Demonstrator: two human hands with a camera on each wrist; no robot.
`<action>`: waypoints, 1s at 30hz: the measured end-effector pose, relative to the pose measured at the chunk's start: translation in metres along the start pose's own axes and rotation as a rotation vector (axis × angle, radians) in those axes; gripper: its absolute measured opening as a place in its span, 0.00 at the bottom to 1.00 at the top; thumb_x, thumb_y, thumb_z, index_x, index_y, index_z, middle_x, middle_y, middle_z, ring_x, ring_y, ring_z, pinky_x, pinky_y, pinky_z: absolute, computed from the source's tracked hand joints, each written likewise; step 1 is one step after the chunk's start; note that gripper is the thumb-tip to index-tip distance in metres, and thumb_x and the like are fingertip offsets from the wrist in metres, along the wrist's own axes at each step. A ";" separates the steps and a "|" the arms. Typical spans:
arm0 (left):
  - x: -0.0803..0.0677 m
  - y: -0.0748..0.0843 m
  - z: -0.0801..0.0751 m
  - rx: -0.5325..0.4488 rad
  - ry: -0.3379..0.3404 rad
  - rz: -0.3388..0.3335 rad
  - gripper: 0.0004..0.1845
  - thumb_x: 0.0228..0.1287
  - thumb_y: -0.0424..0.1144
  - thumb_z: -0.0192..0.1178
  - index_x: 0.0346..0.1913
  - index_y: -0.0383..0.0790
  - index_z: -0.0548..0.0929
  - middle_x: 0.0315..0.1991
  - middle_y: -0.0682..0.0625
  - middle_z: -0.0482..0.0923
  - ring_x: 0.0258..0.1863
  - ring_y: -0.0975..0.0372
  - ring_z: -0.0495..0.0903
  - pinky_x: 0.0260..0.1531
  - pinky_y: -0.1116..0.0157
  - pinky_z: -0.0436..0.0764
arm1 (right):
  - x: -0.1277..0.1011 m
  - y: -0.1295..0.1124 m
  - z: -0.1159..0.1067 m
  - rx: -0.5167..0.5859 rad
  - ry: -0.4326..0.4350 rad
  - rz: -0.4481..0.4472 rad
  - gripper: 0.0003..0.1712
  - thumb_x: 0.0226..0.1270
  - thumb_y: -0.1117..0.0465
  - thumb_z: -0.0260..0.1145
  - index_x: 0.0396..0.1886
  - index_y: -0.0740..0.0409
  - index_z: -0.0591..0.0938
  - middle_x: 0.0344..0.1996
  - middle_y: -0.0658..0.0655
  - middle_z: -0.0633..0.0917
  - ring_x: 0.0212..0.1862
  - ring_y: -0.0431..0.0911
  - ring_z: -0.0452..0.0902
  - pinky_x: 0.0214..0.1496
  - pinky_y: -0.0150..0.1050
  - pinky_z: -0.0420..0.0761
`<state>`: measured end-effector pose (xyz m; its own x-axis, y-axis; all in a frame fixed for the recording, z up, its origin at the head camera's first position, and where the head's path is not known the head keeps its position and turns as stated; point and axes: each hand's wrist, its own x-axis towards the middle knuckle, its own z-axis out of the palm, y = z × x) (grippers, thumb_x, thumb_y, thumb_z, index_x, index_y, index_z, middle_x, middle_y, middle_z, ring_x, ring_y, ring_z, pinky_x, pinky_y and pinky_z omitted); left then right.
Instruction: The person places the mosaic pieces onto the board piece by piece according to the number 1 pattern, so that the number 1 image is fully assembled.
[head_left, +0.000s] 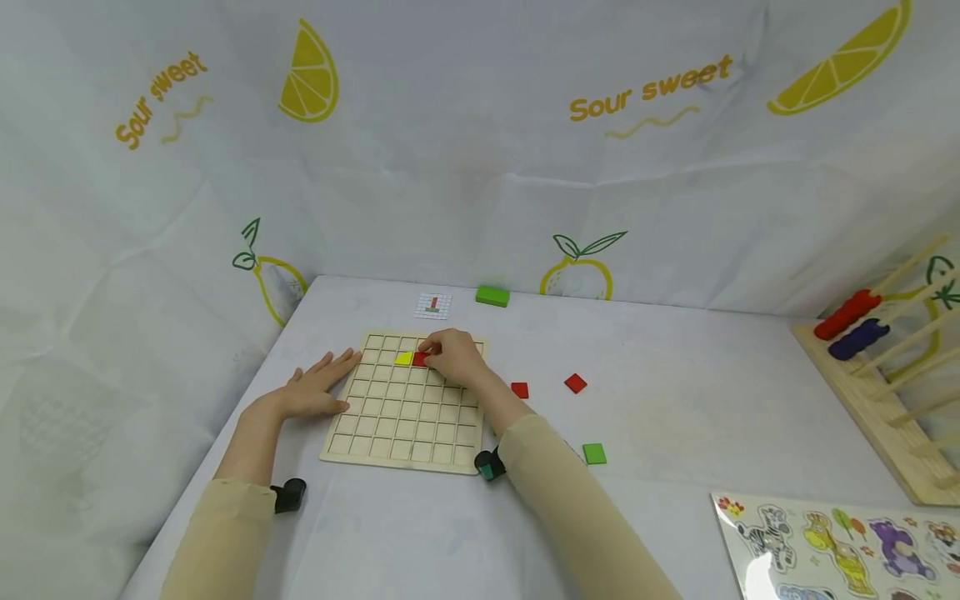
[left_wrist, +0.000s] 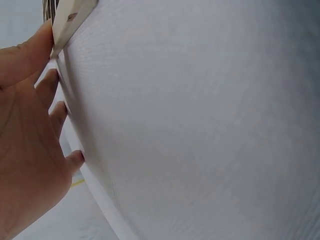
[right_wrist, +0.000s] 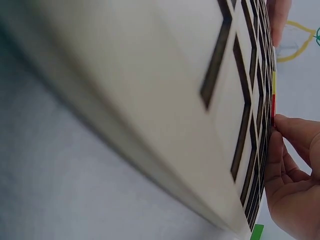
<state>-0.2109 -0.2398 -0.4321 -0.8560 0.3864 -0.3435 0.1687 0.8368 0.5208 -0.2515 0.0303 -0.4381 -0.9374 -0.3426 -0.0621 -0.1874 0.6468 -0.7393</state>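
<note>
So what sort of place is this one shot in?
Probably a staged tabletop booth for children's wooden toys: lemon-print cloth backdrop around a white table, a wooden grid board with coloured tiles, a bead rack and an animal puzzle.

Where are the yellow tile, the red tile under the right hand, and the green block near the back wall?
yellow tile (head_left: 403, 358): head view, centre of its top face, in the grid board.
red tile (head_left: 419, 359): head view, its visible left part beside the fingertips.
green block (head_left: 492, 295): head view, middle of its top face.
</note>
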 end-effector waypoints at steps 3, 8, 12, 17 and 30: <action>0.000 -0.002 0.001 0.008 0.001 0.004 0.48 0.61 0.43 0.61 0.80 0.43 0.47 0.81 0.40 0.40 0.80 0.38 0.33 0.68 0.26 0.30 | 0.000 0.000 0.000 0.002 0.000 0.004 0.12 0.68 0.65 0.64 0.49 0.57 0.87 0.41 0.58 0.85 0.43 0.46 0.76 0.46 0.35 0.76; 0.000 -0.002 0.000 -0.011 0.005 0.012 0.48 0.60 0.43 0.62 0.79 0.42 0.49 0.81 0.38 0.40 0.79 0.36 0.34 0.67 0.25 0.30 | 0.000 0.000 -0.001 0.004 -0.005 -0.003 0.12 0.68 0.64 0.64 0.48 0.57 0.87 0.42 0.57 0.86 0.44 0.46 0.77 0.47 0.35 0.77; -0.002 -0.002 -0.001 -0.020 0.012 0.033 0.49 0.59 0.48 0.63 0.79 0.41 0.50 0.80 0.36 0.41 0.78 0.34 0.35 0.66 0.24 0.31 | -0.002 0.002 -0.006 0.049 -0.021 -0.006 0.12 0.69 0.63 0.63 0.49 0.57 0.86 0.42 0.58 0.86 0.42 0.45 0.78 0.43 0.32 0.76; -0.003 -0.004 -0.001 -0.003 0.018 0.056 0.51 0.59 0.57 0.64 0.79 0.42 0.50 0.80 0.36 0.41 0.78 0.34 0.35 0.66 0.24 0.32 | -0.002 0.010 -0.015 0.096 0.007 -0.013 0.12 0.69 0.64 0.61 0.48 0.56 0.86 0.38 0.57 0.85 0.37 0.44 0.77 0.36 0.29 0.75; -0.005 0.002 -0.002 0.031 0.008 0.021 0.51 0.61 0.58 0.64 0.79 0.43 0.49 0.81 0.38 0.42 0.79 0.36 0.37 0.68 0.26 0.35 | -0.009 0.044 -0.067 0.009 0.091 0.044 0.13 0.68 0.64 0.60 0.47 0.57 0.86 0.38 0.57 0.85 0.35 0.44 0.79 0.35 0.29 0.76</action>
<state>-0.2077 -0.2403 -0.4276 -0.8558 0.4008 -0.3271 0.2015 0.8406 0.5028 -0.2712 0.1081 -0.4252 -0.9677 -0.2500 -0.0337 -0.1429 0.6534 -0.7434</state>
